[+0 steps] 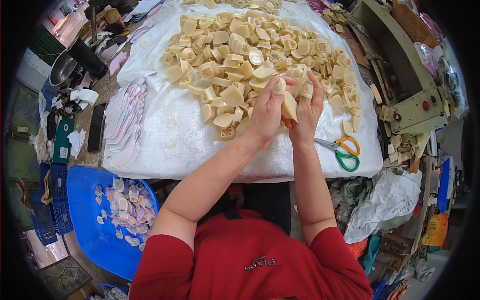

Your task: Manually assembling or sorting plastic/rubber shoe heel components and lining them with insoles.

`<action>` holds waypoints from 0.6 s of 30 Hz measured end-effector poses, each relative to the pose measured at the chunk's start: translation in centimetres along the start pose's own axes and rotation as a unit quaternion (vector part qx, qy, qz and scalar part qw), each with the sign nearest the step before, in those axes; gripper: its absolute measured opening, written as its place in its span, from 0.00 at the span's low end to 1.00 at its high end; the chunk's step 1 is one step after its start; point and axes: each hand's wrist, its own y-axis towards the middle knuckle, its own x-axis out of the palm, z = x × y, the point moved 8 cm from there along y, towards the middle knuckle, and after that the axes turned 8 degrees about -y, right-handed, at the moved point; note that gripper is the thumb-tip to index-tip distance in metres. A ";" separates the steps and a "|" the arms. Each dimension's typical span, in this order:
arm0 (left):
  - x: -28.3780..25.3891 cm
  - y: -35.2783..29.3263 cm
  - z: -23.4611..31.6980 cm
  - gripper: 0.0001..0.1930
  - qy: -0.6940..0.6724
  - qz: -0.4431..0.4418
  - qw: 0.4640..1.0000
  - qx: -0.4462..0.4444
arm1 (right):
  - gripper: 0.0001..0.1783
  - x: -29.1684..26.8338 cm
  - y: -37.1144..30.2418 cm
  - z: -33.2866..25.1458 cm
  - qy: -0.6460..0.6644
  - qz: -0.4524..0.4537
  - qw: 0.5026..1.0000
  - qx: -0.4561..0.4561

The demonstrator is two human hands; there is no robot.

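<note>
My left hand (266, 116) and my right hand (306, 118) meet above the near edge of a heap. Between them is a beige moulded piece (289, 106), which looks like a shoe heel; the fingers of both hands close round it. Pale wraps cover both thumb tips. Just beyond lies a large pile of similar beige heels (232, 96), some turned to show hollow, ribbed undersides. Scissors (345, 150) with one orange and one green handle rest to the right of my right wrist. Part of the held piece is hidden by my fingers.
A white woven sheet (172, 145) covers the table. Stacked pink and white cut pieces (125, 125) lie at the left, beside a dark phone (96, 128). Below stands a blue basin (90, 200) with pinkish covered pieces (131, 210). A pale green machine (420, 107) stands at right.
</note>
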 end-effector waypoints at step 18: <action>4.3 -2.1 1.0 0.28 0.538 -0.170 0.778 0.275 | 0.18 -1.1 -2.6 -0.2 -0.012 -0.078 0.997 -0.010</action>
